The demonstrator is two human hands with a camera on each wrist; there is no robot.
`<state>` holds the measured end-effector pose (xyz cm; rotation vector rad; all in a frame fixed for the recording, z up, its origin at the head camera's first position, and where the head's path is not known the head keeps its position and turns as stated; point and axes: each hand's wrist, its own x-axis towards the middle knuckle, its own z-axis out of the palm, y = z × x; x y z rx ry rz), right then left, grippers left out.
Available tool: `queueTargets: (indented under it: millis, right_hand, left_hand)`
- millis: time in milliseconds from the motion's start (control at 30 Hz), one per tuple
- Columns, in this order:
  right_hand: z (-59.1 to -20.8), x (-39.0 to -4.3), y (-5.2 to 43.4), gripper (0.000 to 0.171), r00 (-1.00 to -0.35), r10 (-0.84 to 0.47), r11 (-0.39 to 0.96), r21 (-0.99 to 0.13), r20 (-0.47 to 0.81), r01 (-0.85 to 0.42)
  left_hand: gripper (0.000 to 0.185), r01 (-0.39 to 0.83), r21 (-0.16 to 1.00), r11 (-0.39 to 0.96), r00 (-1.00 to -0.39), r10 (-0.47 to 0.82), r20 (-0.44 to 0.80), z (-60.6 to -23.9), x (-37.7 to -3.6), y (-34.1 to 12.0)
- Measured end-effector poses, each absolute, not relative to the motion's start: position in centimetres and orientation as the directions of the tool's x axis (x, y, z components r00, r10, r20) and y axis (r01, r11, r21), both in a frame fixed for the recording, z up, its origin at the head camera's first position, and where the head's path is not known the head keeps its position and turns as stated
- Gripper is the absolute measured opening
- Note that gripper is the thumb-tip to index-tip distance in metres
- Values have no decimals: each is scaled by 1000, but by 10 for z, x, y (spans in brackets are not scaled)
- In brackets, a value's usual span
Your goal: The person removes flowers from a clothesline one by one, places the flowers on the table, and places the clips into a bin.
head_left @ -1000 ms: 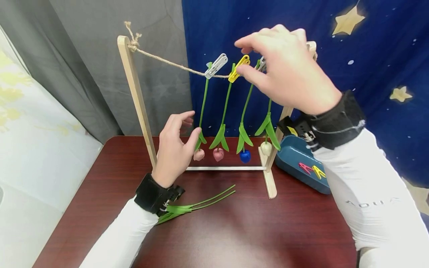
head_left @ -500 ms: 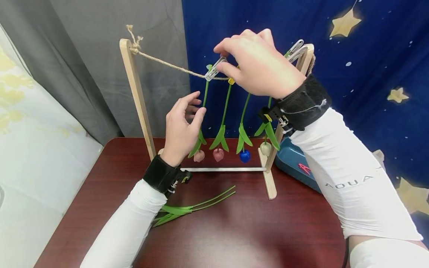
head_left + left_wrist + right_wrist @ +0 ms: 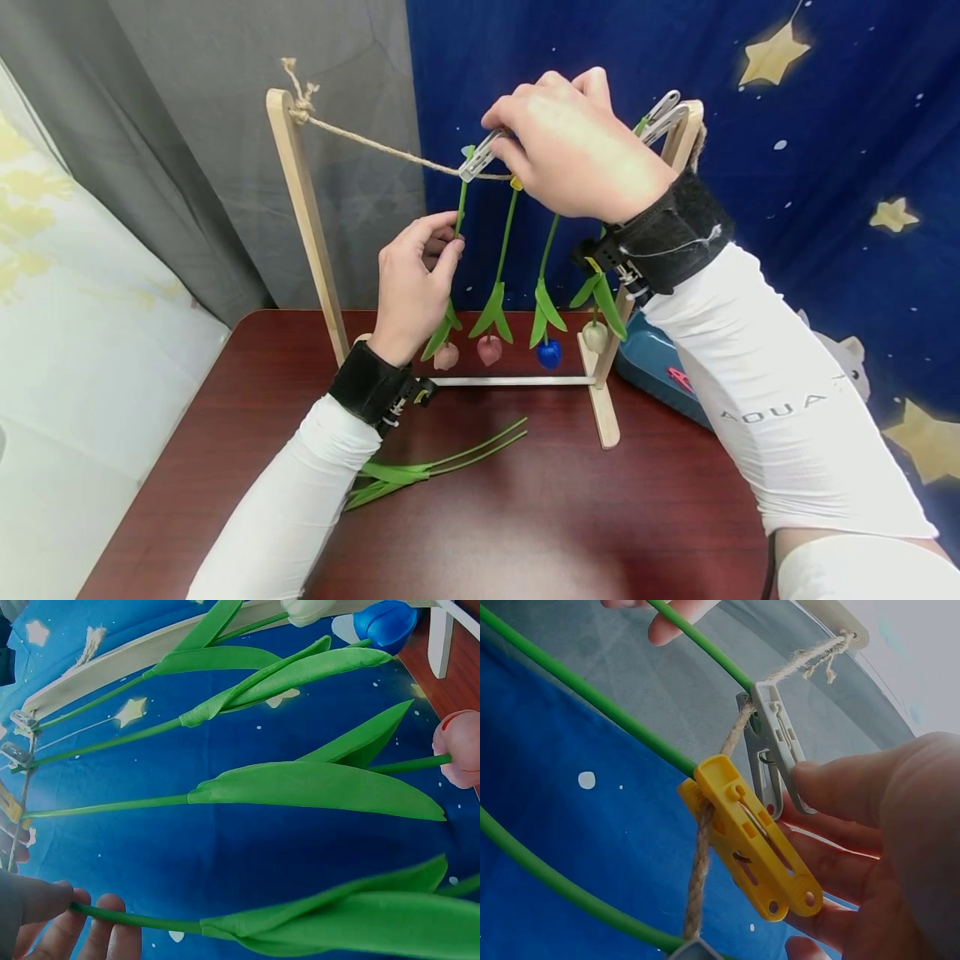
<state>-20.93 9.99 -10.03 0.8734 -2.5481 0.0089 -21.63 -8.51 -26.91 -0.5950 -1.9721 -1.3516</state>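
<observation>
Several artificial tulips hang heads-down from a twine (image 3: 375, 148) strung across a wooden rack (image 3: 300, 208). My right hand (image 3: 510, 143) pinches the tail of the grey clothespin (image 3: 474, 162) (image 3: 776, 746) that holds the leftmost tulip's stem (image 3: 459, 208) to the twine. A yellow clothespin (image 3: 754, 840) sits right beside it, touching my fingers (image 3: 840, 787). My left hand (image 3: 450, 242) pinches that same green stem (image 3: 135, 920) lower down, above its leaves (image 3: 442, 329) and pink bud (image 3: 446, 357).
Three more tulips with pink (image 3: 489, 348), blue (image 3: 549, 352) and white (image 3: 595, 335) buds hang to the right. Loose green stems (image 3: 442, 458) lie on the dark red table (image 3: 562, 517). A teal tray (image 3: 652, 362) with a red clip stands behind the rack's right post.
My right hand moved left from the yellow clothespin to the grey one. My left hand rose from the leaves and took hold of the leftmost stem.
</observation>
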Motion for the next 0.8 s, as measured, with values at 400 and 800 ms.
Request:
queueTargets:
  millis: [400, 800]
  right_hand:
    - [-101, -208, 100, 31, -682, -593, 788, 134, 428, -601]
    - [-101, -200, 108, 29, -635, -565, 785, 105, 527, -611]
  left_hand:
    - [27, 687, 634, 356, -675, -11, 738, -270, -215, -85]
    - [28, 692, 611, 384, -659, -11, 752, -270, -208, -92]
